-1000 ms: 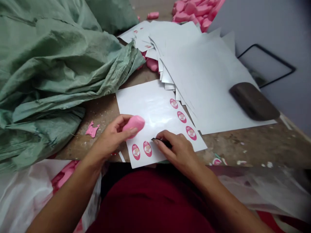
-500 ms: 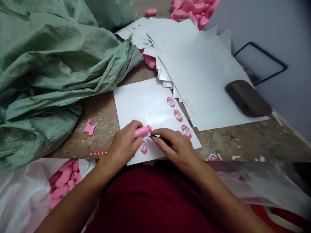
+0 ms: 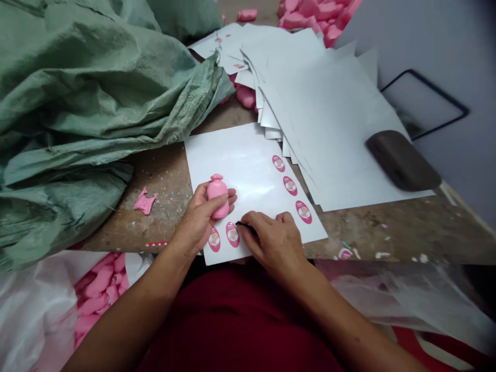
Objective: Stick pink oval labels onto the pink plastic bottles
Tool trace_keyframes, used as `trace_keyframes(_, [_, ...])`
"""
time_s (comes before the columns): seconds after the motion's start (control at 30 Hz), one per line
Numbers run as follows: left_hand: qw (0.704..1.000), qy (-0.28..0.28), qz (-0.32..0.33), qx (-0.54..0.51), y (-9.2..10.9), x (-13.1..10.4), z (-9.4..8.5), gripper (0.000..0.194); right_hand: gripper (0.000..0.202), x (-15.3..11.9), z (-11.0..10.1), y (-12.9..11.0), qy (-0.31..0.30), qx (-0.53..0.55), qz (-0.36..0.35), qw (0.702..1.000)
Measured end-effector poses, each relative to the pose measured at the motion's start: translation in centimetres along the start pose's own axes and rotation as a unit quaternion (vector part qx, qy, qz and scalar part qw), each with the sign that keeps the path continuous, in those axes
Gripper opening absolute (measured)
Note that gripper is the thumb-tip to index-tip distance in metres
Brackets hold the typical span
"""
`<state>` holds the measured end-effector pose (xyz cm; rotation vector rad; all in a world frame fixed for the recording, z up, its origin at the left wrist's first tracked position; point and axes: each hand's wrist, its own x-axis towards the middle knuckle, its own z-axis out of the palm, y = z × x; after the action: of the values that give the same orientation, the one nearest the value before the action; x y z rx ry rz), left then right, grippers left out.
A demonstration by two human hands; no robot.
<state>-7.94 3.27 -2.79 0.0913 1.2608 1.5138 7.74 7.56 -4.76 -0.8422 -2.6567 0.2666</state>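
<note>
A small pink plastic bottle (image 3: pixel 217 195) with a flared neck stands upright in my left hand (image 3: pixel 201 213), held by the thumb across its front. Beneath both hands lies a white sticker sheet (image 3: pixel 248 170) with several oval pink labels along its right and near edges. My right hand (image 3: pixel 273 238) grips a thin dark tool, mostly hidden by the fingers; its kind does not show. The tool's tip (image 3: pixel 239 223) is at the upper right edge of an oval label (image 3: pixel 232 235) near the sheet's front edge.
A stack of white sheets (image 3: pixel 310 113) lies to the right, with a dark brown rounded object (image 3: pixel 403 160) on it. Green sacking (image 3: pixel 96 93) covers the left. Pink bottles are heaped at the back (image 3: pixel 310 15) and in a white bag (image 3: pixel 98 289) below left. A pink scrap (image 3: pixel 145 201) lies on the table.
My left hand has turned the pink bottle from lying sideways to upright, its front facing me. My right hand has moved the dark tool from the bottle's neck down to a label.
</note>
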Motion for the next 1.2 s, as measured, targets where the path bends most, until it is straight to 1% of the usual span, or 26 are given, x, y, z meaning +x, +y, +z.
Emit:
trace_keyframes(0.23, [1.0, -0.014, 0.002, -0.003, 0.0, 0.1, -0.2, 0.037, 0.019, 0.0, -0.2, -0.2, 0.014, -0.025, -0.005, 1.0])
trace_keyframes(0.4, [1.0, -0.026, 0.005, 0.004, -0.2, 0.1, -0.4, 0.039, 0.018, 0.0, 0.3, 0.0, 0.007, 0.014, -0.002, 1.0])
trace_keyframes(0.53, [1.0, -0.03, 0.007, 0.003, -0.2, 0.1, -0.4, 0.039, 0.018, 0.1, 0.3, 0.3, -0.02, 0.06, 0.015, 0.998])
trace_keyframes(0.63, [1.0, -0.02, 0.002, 0.0, 0.0, 0.0, -0.2, 0.038, 0.019, 0.3, 0.2, 0.2, -0.05, 0.062, 0.024, 0.997])
trace_keyframes(0.77, [1.0, -0.017, 0.004, -0.003, 0.1, 0.0, -0.2, 0.036, 0.02, 0.7, 0.1, -0.2, -0.047, 0.05, 0.043, 0.997])
trace_keyframes(0.83, [1.0, -0.021, 0.007, -0.006, 0.1, 0.0, -0.2, 0.034, 0.019, 1.0, 0.0, -0.3, -0.049, 0.077, 0.075, 0.993])
trace_keyframes(0.87, [1.0, -0.022, 0.009, -0.007, 0.0, 0.1, -0.3, 0.034, 0.019, 1.1, -0.3, -0.2, -0.059, 0.113, 0.102, 0.987])
trace_keyframes(0.9, [1.0, -0.023, 0.011, -0.006, -0.1, 0.1, -0.4, 0.034, 0.02, 1.2, -0.7, -0.1, -0.074, 0.17, 0.134, 0.973])
trace_keyframes(0.93, [1.0, -0.025, 0.013, -0.004, -0.1, 0.1, -0.4, 0.035, 0.021, 1.4, -1.1, 0.0, -0.09, 0.241, 0.17, 0.951])
trace_keyframes(1.0, [0.999, -0.03, 0.018, 0.003, -0.2, 0.1, -0.5, 0.037, 0.025, 1.6, -2.3, 0.4, -0.108, 0.387, 0.233, 0.885])
trace_keyframes(1.03, [0.999, -0.031, 0.021, 0.009, -0.2, 0.1, -0.5, 0.038, 0.027, 1.7, -2.9, 0.6, -0.108, 0.444, 0.255, 0.852])
trace_keyframes(1.07, [0.999, -0.032, 0.026, 0.017, -0.3, 0.0, -0.5, 0.039, 0.028, 1.7, -3.4, 0.8, -0.102, 0.484, 0.271, 0.826])
trace_keyframes(1.1, [0.999, -0.033, 0.031, 0.025, -0.3, -0.2, -0.4, 0.04, 0.029, 1.8, -3.8, 1.0, -0.095, 0.507, 0.281, 0.809])
trace_keyframes(1.13, [0.998, -0.036, 0.035, 0.034, -0.2, -0.4, -0.3, 0.04, 0.029, 2.0, -4.1, 1.0, -0.09, 0.519, 0.285, 0.801])
trace_keyframes(1.2, [0.997, -0.053, 0.033, 0.041, -0.2, -1.1, 0.1, 0.039, 0.029, 2.2, -4.5, 1.1, -0.079, 0.526, 0.285, 0.797])
